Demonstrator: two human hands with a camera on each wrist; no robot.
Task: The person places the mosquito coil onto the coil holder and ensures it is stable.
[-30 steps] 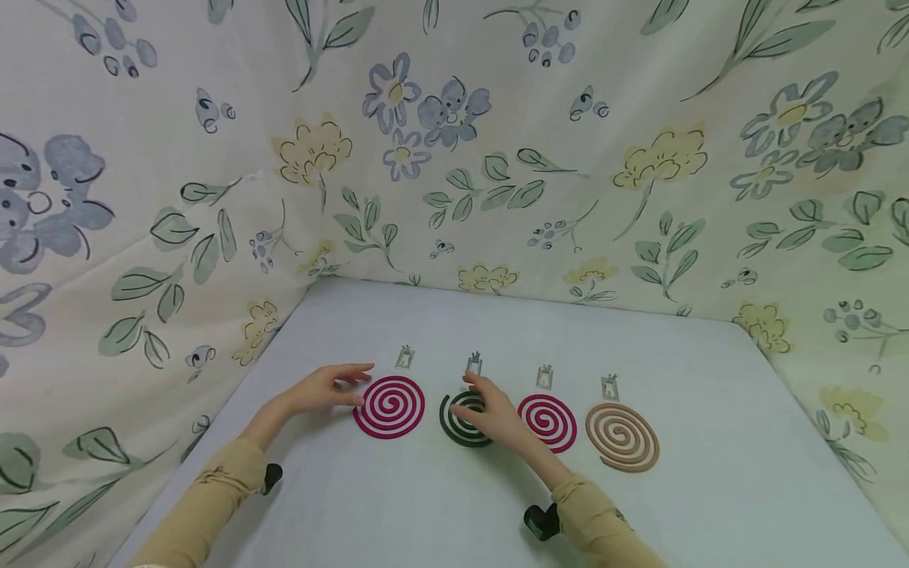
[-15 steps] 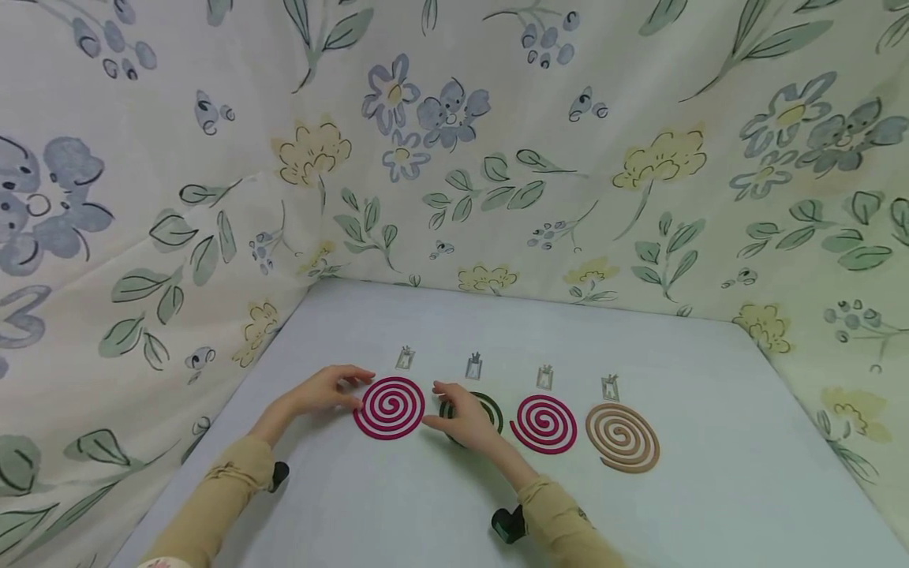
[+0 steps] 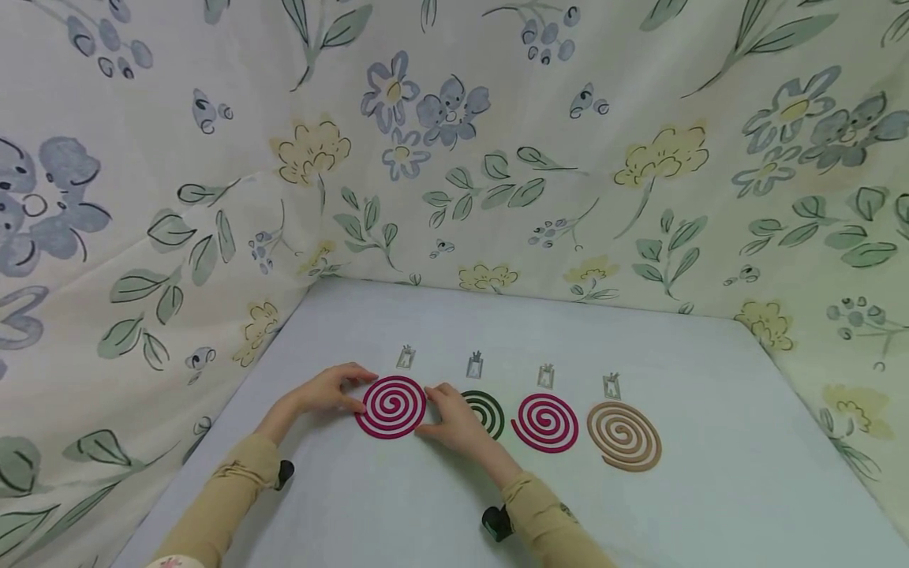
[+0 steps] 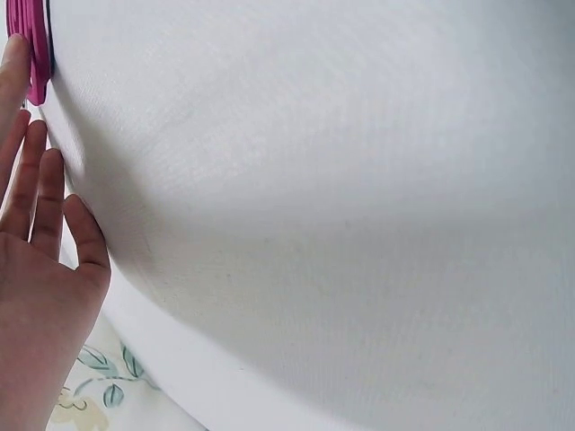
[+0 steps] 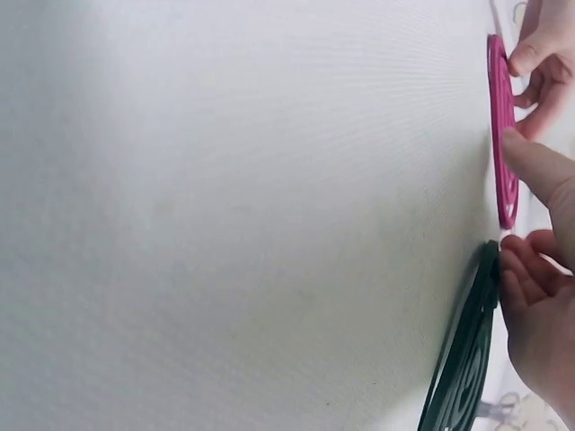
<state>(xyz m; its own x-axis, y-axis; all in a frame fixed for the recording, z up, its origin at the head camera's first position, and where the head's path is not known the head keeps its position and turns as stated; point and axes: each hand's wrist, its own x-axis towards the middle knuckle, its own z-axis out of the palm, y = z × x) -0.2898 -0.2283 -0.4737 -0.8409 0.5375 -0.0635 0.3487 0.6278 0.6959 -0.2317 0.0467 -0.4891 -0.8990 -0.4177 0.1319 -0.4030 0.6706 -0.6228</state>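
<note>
Four spiral mosquito coils lie flat in a row in the head view. My left hand (image 3: pixel 330 390) has its thumb and fingertips at the left edge of the leftmost pink coil (image 3: pixel 391 405). Across from it, my right hand (image 3: pixel 458 422) has its thumb and fingertips at that coil's right edge. The right hand partly covers the dark green coil (image 3: pixel 501 418). In the right wrist view, the right thumb lies against the pink coil (image 5: pixel 501 108), with the other fingers close to the green coil (image 5: pixel 463 368). The left wrist view shows loosely extended fingers.
Farther right lie a second pink coil (image 3: pixel 545 421) and a tan coil (image 3: pixel 622 431). Behind the row is a line of small metal coil stands, from the leftmost stand (image 3: pixel 405 358) to the rightmost stand (image 3: pixel 611 386). Floral cloth (image 3: pixel 469 229) hangs around the white table (image 3: pixel 383 505).
My right hand has moved left from over the green coil to the leftmost pink coil's right edge. My left hand has stayed at its left edge, shifting slightly right.
</note>
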